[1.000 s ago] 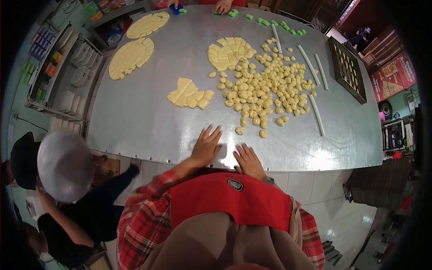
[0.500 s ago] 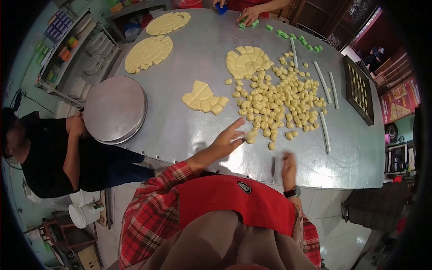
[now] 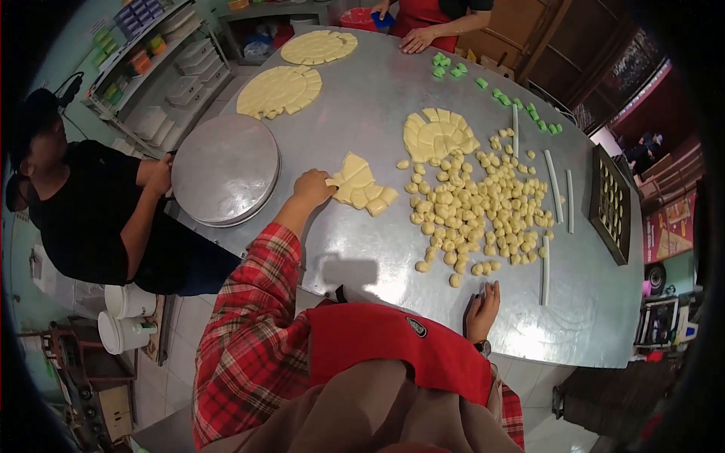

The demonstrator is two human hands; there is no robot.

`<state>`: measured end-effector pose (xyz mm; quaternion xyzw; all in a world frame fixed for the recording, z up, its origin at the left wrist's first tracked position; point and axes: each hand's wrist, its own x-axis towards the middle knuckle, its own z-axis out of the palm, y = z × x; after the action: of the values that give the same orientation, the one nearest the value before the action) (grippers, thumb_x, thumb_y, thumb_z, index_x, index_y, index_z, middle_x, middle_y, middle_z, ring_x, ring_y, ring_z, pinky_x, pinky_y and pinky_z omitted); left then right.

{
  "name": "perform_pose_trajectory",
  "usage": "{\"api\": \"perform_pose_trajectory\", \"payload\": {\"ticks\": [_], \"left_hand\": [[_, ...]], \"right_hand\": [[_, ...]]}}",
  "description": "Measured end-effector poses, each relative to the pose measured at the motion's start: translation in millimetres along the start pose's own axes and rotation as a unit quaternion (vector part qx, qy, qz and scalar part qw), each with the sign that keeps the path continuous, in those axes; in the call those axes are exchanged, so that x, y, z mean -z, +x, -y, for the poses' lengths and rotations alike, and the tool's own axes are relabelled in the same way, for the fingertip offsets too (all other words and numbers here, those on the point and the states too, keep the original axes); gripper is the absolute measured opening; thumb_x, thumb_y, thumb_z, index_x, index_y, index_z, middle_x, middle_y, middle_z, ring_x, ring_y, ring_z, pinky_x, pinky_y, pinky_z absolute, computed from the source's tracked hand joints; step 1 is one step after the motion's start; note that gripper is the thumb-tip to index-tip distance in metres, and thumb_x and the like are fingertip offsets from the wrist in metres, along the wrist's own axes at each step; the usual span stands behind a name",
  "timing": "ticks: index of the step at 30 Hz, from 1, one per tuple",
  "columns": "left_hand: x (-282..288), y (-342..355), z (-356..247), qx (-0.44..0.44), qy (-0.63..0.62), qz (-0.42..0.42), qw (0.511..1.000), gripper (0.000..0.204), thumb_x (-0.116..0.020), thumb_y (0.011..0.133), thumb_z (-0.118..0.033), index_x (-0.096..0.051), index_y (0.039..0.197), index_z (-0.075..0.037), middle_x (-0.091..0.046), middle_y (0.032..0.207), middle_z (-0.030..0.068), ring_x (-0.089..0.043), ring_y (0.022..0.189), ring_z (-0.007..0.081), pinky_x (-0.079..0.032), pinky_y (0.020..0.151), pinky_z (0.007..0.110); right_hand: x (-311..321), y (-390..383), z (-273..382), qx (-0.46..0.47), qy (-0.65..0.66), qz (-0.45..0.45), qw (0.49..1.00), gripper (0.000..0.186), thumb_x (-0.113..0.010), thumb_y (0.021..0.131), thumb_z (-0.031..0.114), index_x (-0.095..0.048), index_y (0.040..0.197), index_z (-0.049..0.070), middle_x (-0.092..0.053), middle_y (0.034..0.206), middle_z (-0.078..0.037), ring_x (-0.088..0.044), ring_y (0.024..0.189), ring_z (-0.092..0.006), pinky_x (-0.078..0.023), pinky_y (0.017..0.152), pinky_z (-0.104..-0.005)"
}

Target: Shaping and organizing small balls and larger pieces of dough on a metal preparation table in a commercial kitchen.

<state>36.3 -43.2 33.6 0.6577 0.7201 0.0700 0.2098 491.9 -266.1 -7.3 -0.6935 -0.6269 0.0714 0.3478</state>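
The person's left hand (image 3: 313, 187) reaches across the metal surface (image 3: 362, 245) to a small scored piece of dough (image 3: 356, 181); its curved fingers touch the left edge of that pale yellow piece, though whether they pinch it or only rest against it I cannot tell. The dough piece lies flat, left of a broad scatter of dough balls (image 3: 464, 204). The right hand (image 3: 482, 311), with a wristwatch (image 3: 483, 348) at its wrist, is by the near edge of the surface, just below the nearest balls, its fingers released and loosely bent. Beyond the dough piece, a partly cut dough sheet (image 3: 438, 136) borders the balls, and two scored dough rounds (image 3: 279, 90) lie toward the far left. White rods (image 3: 554, 185) lie along the right side of the balls, and farther right a dark tray (image 3: 621, 255) holds small pale pieces. Small green pieces (image 3: 518, 103) are strung along the far side, where a co-worker in a red apron (image 3: 424, 21) has one hand (image 3: 418, 40) on the surface and the other at a blue tool (image 3: 383, 20). At the left, a person in black (image 3: 83, 219) grips a grey round disc (image 3: 225, 170).
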Motion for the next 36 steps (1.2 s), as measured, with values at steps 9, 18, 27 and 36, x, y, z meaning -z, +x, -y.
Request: {"api": "perform_pose_trajectory", "payload": {"ticks": [9,18,27,36], "left_hand": [[26.2,49.3,84.9,0.132,-0.307,-0.232,0.914,0.02,-0.047,0.094,-0.013,-0.054,0.111,-0.005,-0.066,0.093,0.0079,-0.063,0.066,0.015,-0.048,0.051,0.029],[35.5,-54.1,-40.8,-0.145,-0.468,-0.02,0.872,0.026,-0.066,0.086,-0.012,-0.061,0.111,-0.006,-0.064,0.098,-0.0006,-0.058,0.087,0.0092,-0.049,0.076,0.027],[-22.1,-188.8,-80.8,-0.224,-0.363,0.174,0.887,0.027,-0.049,0.096,-0.021,-0.058,0.109,0.002,-0.067,0.094,0.014,-0.062,0.088,0.0213,-0.049,0.079,0.033],[-40.0,-204.0,-45.4,-0.209,-0.342,0.102,0.91,0.026,-0.053,0.091,-0.024,-0.06,0.085,0.0,-0.063,0.075,0.0155,-0.061,0.069,0.0274,-0.047,0.065,0.038]], "right_hand": [[-7.4,8.6,-3.9,0.049,-0.031,0.025,0.998,0.031,-0.052,0.079,-0.004,-0.061,0.108,0.0,-0.047,0.131,-0.025,-0.044,0.122,-0.0406,-0.035,0.103,-0.0457],[-8.8,40.7,116.8,0.197,0.099,0.102,0.97,0.047,-0.056,0.079,0.0,-0.052,0.125,0.005,-0.041,0.136,-0.025,-0.041,0.124,-0.0415,-0.035,0.103,-0.0448],[-31.4,31.6,209.6,0.276,0.111,0.343,0.891,0.057,-0.059,0.083,0.005,-0.036,0.136,0.003,-0.055,0.114,-0.021,-0.059,0.094,-0.039,-0.051,0.077,-0.0423],[-49.6,29.2,209.8,0.281,0.143,0.358,0.879,0.008,-0.053,0.084,0.007,-0.058,0.087,0.003,-0.057,0.072,-0.022,-0.059,0.067,-0.0389,-0.046,0.06,-0.0453]]}}
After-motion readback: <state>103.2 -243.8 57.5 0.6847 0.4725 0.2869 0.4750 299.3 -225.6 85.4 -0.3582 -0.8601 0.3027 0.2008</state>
